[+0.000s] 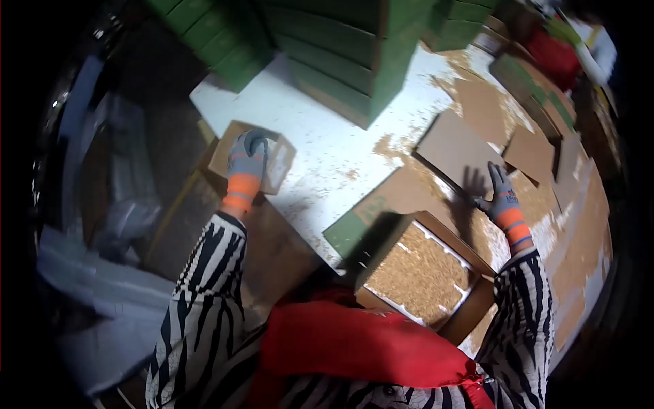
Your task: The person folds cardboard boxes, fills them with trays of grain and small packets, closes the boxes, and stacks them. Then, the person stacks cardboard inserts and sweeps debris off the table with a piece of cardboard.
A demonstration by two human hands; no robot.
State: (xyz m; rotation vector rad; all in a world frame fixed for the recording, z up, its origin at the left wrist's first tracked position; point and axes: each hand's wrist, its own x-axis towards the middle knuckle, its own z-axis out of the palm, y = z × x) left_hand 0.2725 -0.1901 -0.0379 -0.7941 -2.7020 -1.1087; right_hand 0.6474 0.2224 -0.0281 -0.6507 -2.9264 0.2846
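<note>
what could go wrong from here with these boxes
The small box under the left hand is at the edge of the white table, so it might tip or drop if let go. The right sleeve is close to the open box and could catch its rim, perhaps spilling the brown flakes inside.

A packing workshop, by its white worktable strewn with brown scraps, cardboard boxes and stacked green crates.
</note>
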